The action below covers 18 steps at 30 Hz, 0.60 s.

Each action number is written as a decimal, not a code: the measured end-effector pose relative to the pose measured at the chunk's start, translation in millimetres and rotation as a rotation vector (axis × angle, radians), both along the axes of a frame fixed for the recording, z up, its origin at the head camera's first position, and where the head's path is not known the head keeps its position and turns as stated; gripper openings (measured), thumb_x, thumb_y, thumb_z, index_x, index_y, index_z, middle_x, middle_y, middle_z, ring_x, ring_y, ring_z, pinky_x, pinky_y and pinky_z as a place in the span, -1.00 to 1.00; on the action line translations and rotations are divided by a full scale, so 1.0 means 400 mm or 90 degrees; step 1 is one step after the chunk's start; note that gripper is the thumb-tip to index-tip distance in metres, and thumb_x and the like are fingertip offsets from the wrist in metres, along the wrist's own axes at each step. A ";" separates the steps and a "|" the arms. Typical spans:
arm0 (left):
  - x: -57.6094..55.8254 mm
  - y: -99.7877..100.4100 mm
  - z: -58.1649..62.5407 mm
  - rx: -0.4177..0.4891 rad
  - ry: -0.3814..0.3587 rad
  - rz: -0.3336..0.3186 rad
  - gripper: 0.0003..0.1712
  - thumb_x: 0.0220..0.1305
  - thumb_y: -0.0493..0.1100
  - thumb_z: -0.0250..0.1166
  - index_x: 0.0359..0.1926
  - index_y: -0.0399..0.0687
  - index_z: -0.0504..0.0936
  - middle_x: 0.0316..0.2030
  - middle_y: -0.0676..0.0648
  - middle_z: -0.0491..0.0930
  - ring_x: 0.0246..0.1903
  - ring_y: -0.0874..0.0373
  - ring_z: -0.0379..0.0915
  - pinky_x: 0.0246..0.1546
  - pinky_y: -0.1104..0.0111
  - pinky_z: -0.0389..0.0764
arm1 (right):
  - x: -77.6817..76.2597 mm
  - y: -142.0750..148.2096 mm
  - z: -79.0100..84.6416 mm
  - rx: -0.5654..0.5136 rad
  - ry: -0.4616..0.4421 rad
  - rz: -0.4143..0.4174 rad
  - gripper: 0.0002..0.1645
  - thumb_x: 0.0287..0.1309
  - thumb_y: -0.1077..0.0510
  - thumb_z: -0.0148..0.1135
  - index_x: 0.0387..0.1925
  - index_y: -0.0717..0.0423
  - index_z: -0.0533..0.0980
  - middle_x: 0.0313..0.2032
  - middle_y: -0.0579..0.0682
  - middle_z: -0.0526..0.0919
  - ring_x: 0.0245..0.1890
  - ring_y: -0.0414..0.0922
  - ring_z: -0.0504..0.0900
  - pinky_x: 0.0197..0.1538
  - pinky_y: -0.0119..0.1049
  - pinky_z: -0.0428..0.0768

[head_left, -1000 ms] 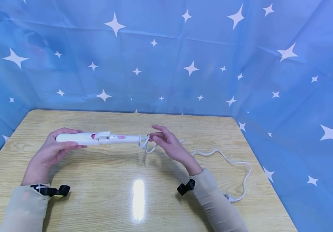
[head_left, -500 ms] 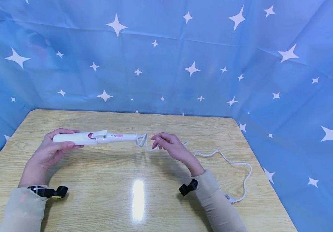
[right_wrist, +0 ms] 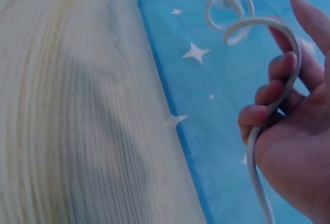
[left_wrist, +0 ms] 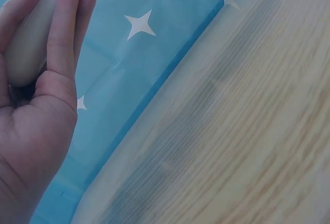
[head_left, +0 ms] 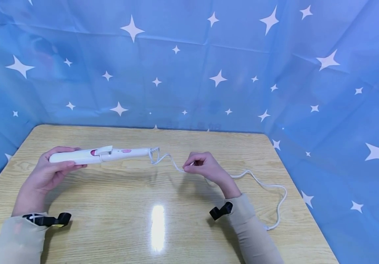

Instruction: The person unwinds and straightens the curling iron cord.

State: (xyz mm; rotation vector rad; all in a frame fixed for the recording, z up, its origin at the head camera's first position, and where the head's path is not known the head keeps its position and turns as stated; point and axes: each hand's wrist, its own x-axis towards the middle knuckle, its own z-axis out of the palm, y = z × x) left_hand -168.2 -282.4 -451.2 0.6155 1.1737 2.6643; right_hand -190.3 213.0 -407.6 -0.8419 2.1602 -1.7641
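My left hand [head_left: 45,174] grips the wide white end of a curling iron [head_left: 123,153], which has a pink button and a raised clamp lever. It is held above the table, roughly level, its handle pointing right. In the left wrist view my fingers and thumb wrap round the smooth end of the curling iron [left_wrist: 31,53]. A white power cord [right_wrist: 252,154] leaves the handle in loose loops and runs through my right hand [head_left: 207,168]. The right wrist view shows several fingers curled over that cord, with the index finger extended.
The wooden table [head_left: 110,212] reaches back to a blue curtain [head_left: 189,66] with white stars. More of the cord winds across the table's right side, and its plug is mostly hidden behind the right sleeve [head_left: 252,227]. Each wrist carries a black camera mount.
My left hand has shifted left with the curling iron. My right hand has moved away from the handle, rightward, and its spread fingers have closed on the cord, whose loops have partly straightened.
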 end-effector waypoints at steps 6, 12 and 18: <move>0.009 -0.013 -0.006 0.002 0.001 -0.004 -0.41 0.29 -0.79 -0.16 0.11 -0.44 0.64 0.13 -0.28 0.61 0.08 -0.12 0.62 0.01 0.07 0.68 | -0.007 0.029 -0.004 -0.036 0.008 -0.070 -0.84 0.31 0.37 0.31 -0.35 0.11 0.69 -0.40 -0.06 0.62 -0.52 -0.16 0.36 -0.45 -0.40 0.39; 0.013 -0.016 -0.008 0.005 0.004 -0.009 -0.41 0.30 -0.79 -0.15 0.12 -0.42 0.64 0.13 -0.29 0.62 0.06 -0.17 0.64 0.02 0.10 0.69 | -0.013 0.040 -0.008 -0.002 -0.011 -0.162 -0.92 0.36 0.30 0.30 -0.29 0.25 0.65 -0.37 -0.06 0.63 -0.50 -0.11 0.37 -0.42 -0.29 0.44; 0.011 -0.013 -0.002 -0.001 0.000 -0.008 -0.42 0.30 -0.78 -0.15 0.11 -0.43 0.64 0.14 -0.28 0.61 0.09 -0.13 0.62 0.02 0.08 0.68 | -0.010 0.043 -0.008 0.027 -0.023 -0.155 -0.78 0.47 0.25 0.18 -0.21 0.38 0.63 -0.37 -0.07 0.62 -0.37 0.06 0.48 -0.25 -0.13 0.58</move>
